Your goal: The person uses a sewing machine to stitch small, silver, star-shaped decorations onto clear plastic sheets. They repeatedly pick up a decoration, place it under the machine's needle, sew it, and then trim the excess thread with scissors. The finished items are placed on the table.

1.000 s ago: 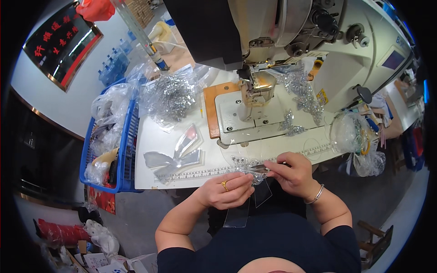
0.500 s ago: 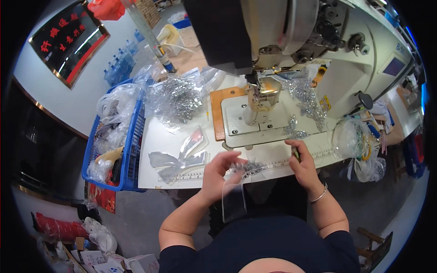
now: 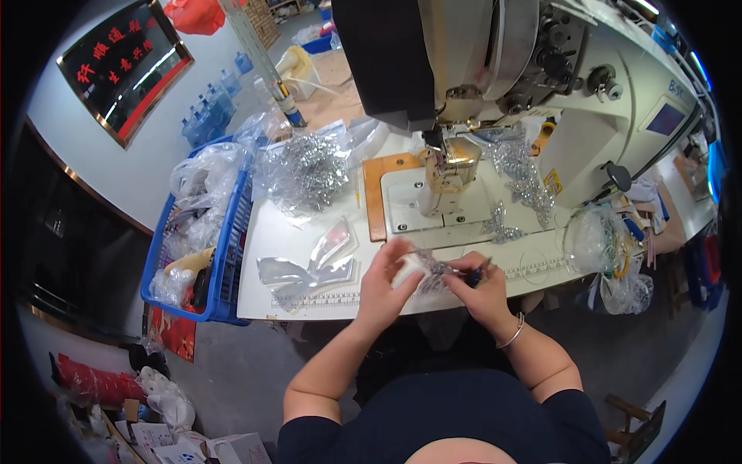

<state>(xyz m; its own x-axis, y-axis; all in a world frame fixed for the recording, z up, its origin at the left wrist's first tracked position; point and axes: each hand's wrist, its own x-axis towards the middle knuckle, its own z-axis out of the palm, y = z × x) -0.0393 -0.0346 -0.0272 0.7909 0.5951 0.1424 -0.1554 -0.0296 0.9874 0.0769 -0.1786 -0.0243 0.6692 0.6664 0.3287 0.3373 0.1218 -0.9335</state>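
Observation:
A glittery silver piece (image 3: 434, 268), gathered and sparkly, is pinched in my left hand (image 3: 382, 290) above the near edge of the table. My right hand (image 3: 485, 298) meets it from the other side, closed around a small dark tool (image 3: 473, 276) that looks like thread snips; its blades are hard to make out. Beyond my hands, a silver glitter bow (image 3: 502, 224) lies on the white sewing machine bed. Left of my hands are flat clear plastic pieces (image 3: 313, 267) in a bow-like shape.
The sewing machine head (image 3: 456, 155) stands just beyond my hands. A heap of silver glitter pieces (image 3: 309, 170) lies on plastic at the left, beside a blue basket (image 3: 224, 271) of clear bags. More silver bows (image 3: 525, 185) trail along the machine's right. A plastic bag (image 3: 591, 240) sits at the right edge.
My right hand has moved left with the small tool and now meets the silver piece. The left hand has tilted the piece, and its hanging clear strip no longer shows below.

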